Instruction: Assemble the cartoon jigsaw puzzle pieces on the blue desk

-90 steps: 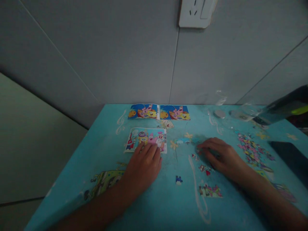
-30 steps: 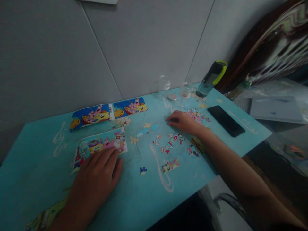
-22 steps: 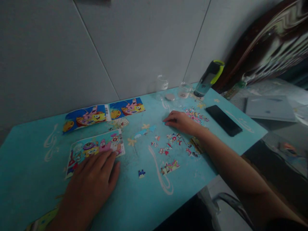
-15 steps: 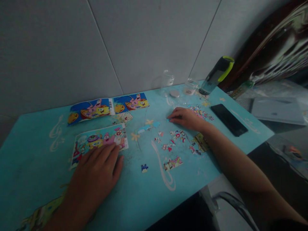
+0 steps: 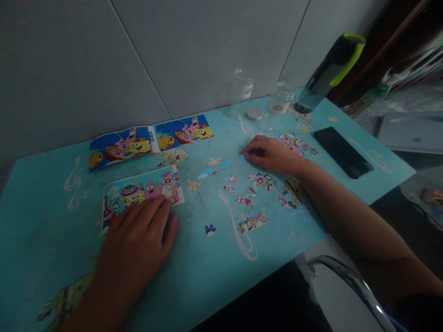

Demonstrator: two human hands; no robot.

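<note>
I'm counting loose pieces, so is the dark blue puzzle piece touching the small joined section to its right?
Apart. The head view shows turquoise tabletop between the dark blue puzzle piece and the joined section.

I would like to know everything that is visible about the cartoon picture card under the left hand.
The card is rectangular and looks like thin printed paper. Several colourful cartoon figures, including a yellow one and a pink one, stand against blue-green; a white strip with a barcode runs down its right edge. It lies face up, slightly turned, on the turquoise table. The left hand lies over its lower part, hiding some of the print.
</note>
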